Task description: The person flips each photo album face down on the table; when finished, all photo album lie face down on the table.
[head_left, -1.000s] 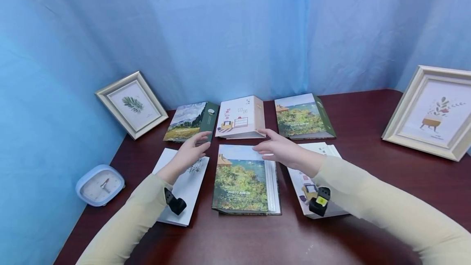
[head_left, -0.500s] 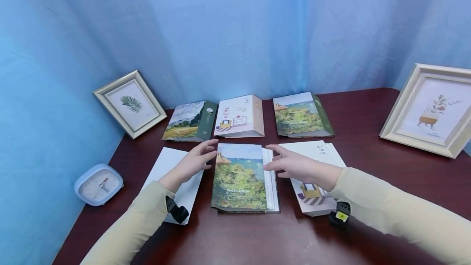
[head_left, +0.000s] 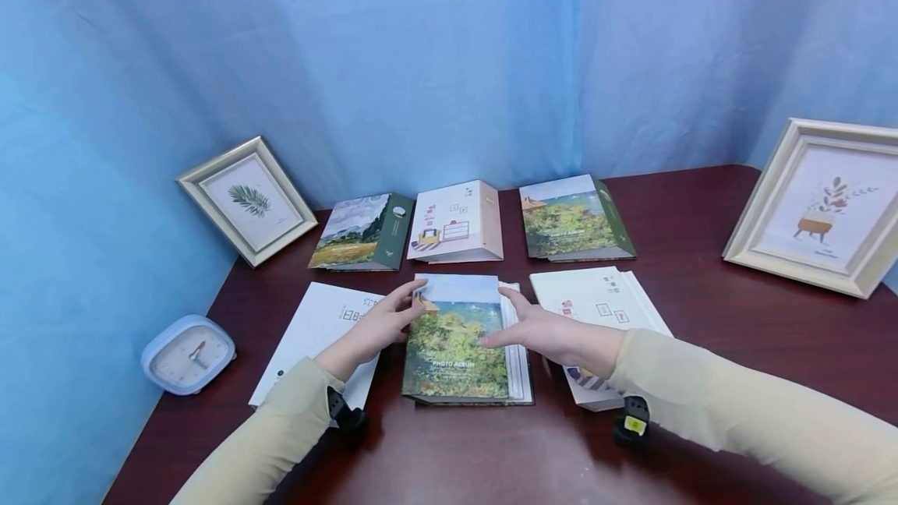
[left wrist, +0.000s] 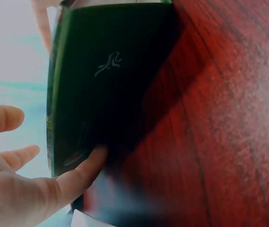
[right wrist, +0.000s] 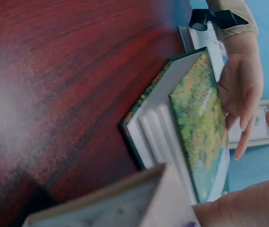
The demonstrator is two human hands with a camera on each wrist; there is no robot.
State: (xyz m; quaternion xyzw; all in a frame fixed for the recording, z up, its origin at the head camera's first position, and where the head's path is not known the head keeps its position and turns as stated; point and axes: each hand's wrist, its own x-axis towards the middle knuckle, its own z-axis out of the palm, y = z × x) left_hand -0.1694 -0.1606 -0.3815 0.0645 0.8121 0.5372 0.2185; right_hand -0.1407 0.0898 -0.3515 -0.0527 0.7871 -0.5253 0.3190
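Dark-red wood worktop [head_left: 456, 458] lies nearest, on the body side of all fingers. Photo album [head_left: 459, 369] lies on it between both hands, spine toward the left fingers, page edges toward the right; strips of bare wood either side presumably leave room for fingers at both long edges. Left hand [head_left: 375, 333]: fingers spread wide at the far left corner, one crossing the green spine. Right hand [head_left: 554, 333]: palm turned inward, thumb over the cover, set wide from the finger beyond it. Neither is curled round anything; firm contact cannot be told. Beyond the fingertips, landscape album [head_left: 351, 228], pale album [head_left: 445, 217] and garden album [head_left: 568, 217] form a row, spines rightward, likely spaced for separate handling.
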